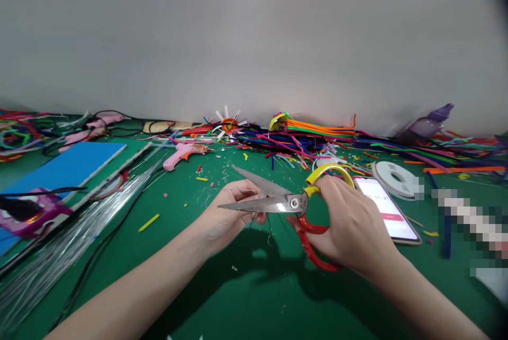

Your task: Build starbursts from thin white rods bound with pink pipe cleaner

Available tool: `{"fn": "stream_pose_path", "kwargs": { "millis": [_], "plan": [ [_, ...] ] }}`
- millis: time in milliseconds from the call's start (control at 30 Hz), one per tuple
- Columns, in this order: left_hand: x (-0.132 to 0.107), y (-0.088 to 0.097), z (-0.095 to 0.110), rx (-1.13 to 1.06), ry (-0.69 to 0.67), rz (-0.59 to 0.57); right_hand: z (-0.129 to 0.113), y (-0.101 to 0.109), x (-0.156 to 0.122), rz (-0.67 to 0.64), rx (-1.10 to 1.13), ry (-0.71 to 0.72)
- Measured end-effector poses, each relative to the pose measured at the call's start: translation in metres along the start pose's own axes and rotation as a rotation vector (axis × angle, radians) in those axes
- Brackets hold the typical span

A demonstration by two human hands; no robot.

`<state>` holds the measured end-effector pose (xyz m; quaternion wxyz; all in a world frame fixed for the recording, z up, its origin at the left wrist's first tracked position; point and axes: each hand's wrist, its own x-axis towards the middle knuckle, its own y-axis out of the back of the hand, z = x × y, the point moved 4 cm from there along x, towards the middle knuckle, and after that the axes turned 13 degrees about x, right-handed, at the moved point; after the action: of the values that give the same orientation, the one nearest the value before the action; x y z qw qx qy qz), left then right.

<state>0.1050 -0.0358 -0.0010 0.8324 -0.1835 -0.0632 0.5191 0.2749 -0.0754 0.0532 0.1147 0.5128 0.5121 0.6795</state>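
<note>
Scissors [294, 203], blades parted, are gripped by the right hand [349, 218]. Thin strands [270, 231] are pinched by the left hand [234, 197] at the scissors' blades. A phone [387, 210] is placed right of the scissors; a pink glue gun [183, 155] is laid beyond them, leftward.

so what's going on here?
The right hand holds open scissors by their red and yellow handles. The left hand pinches fine strands, with the blades in front of it; whether they touch the strands isn't clear. A lit phone and pink glue gun lie on the green table.
</note>
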Motion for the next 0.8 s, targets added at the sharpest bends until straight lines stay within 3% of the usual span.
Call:
{"fn": "stream_pose_path", "kwargs": {
  "millis": [467, 800],
  "plan": [
    [0.000, 0.007, 0.009, 0.092, -0.156, 0.101, -0.001, 0.002, -0.001, 0.013, -0.011, -0.024],
    [-0.005, 0.025, 0.042, 0.222, -0.495, 0.267, 0.004, 0.010, -0.001, 0.070, -0.056, -0.017]
  ]
}}
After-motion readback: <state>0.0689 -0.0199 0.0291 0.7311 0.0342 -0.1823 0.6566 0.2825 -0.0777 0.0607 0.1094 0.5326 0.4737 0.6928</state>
